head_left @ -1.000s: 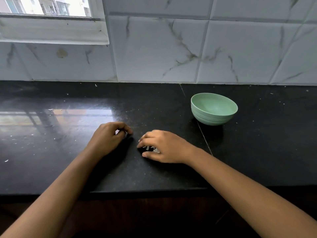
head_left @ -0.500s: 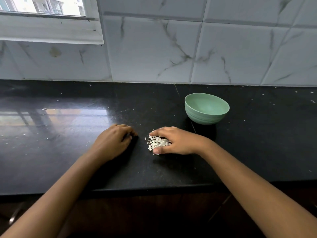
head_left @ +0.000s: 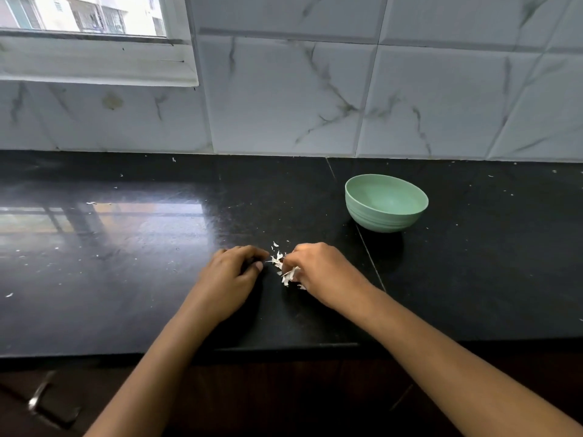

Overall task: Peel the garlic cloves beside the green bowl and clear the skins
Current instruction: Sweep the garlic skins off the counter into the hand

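My right hand (head_left: 318,275) clutches the garlic skins (head_left: 285,269) near the front edge of the countertop (head_left: 126,294), left of the green bowl (head_left: 378,219). They look papery and featherlight, so I'd scoop from beneath. My left hand (head_left: 230,279) is curled, its contents hidden.

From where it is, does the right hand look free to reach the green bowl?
Probably yes: the right hand grips skins near the green bowl, with only bare counter between them.

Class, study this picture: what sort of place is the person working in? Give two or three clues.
Most likely a home kitchen: a polished black stone countertop, marble-patterned wall tiles behind it, and a green bowl near a small heap of garlic skins.
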